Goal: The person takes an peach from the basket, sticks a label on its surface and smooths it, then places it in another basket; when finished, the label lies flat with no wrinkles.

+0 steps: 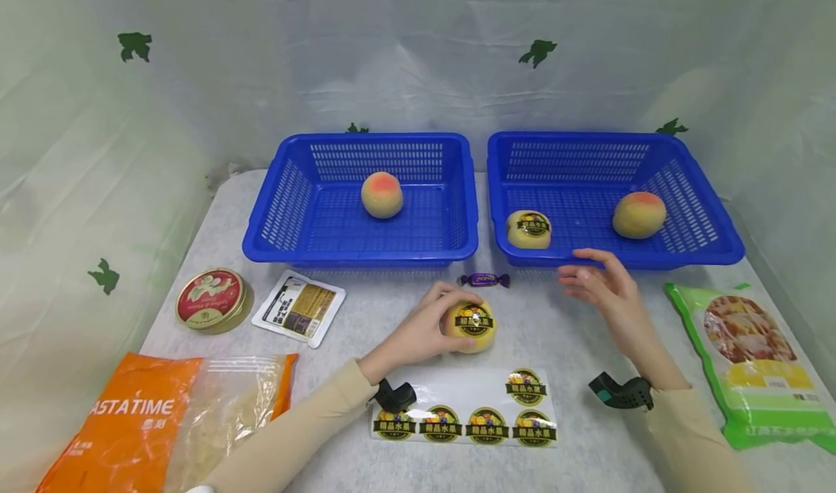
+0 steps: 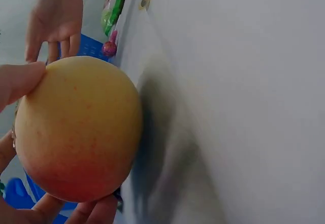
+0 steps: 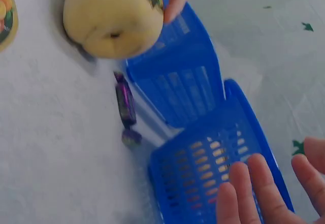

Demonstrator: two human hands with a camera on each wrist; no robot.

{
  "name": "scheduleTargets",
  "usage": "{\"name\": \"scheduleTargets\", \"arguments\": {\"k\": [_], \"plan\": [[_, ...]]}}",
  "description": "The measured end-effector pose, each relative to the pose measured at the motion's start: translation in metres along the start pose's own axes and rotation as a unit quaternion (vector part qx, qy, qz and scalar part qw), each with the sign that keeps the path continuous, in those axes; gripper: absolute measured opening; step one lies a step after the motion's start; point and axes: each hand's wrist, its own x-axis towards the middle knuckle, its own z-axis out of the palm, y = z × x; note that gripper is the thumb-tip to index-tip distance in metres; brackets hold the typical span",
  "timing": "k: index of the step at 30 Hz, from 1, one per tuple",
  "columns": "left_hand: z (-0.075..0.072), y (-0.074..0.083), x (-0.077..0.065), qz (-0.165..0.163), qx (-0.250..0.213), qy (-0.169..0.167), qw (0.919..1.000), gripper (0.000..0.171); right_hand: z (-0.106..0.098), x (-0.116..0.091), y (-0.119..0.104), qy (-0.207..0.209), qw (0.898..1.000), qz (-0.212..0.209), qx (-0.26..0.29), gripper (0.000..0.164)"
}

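Note:
My left hand (image 1: pixel 421 327) grips a yellow peach (image 1: pixel 482 337) between thumb and fingers, just behind the sticker sheet. A round black-and-gold fruit sticker (image 1: pixel 474 321) lies on the peach's upper side. In the left wrist view the held peach (image 2: pixel 81 127) shows a red blush. My right hand (image 1: pixel 610 297) hovers near the right basket's front rim, fingers extended and nothing in them. The white sticker sheet (image 1: pixel 451 388) carries several round stickers along its front and one at its right. A purple wrapped candy (image 1: pixel 485 280) lies behind the held peach.
The left blue basket (image 1: pixel 359 255) holds one peach (image 1: pixel 382 195). In the right blue basket (image 1: pixel 692 255) are a stickered peach (image 1: pixel 525 237) and a plain one (image 1: pixel 638 216). A round tin (image 1: pixel 212 299), white pouch (image 1: pixel 300 308) and orange bag (image 1: pixel 130 420) stand left; a green bag (image 1: pixel 751 362) lies right.

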Motion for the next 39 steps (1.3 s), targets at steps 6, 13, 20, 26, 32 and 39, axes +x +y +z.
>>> {"name": "scheduleTargets", "arguments": {"k": [6,13,20,26,32,39], "plan": [[-0.01,0.034,0.018,0.04,-0.016,0.015,0.9989,0.054,-0.042,0.002,0.037,0.075,0.997,0.017,0.008,0.038],[-0.036,0.075,0.083,0.077,-0.002,0.05,0.9957,0.053,-0.006,0.004,-0.003,0.101,0.994,0.02,0.03,0.028],[-0.052,0.078,0.166,0.077,0.026,0.039,0.9959,0.049,0.005,0.006,-0.011,0.114,0.993,0.028,0.031,0.021],[-0.053,0.065,0.21,0.028,0.067,0.009,0.9973,0.05,-0.003,0.007,-0.002,0.098,0.994,0.019,0.041,0.022],[-0.048,0.056,0.232,-0.022,0.101,-0.008,0.9947,0.051,0.008,0.006,-0.016,0.105,0.993,0.026,0.038,0.017],[-0.05,0.056,0.24,-0.077,0.172,0.012,0.982,0.052,0.009,0.007,-0.017,0.106,0.993,0.02,0.038,0.017]]}}
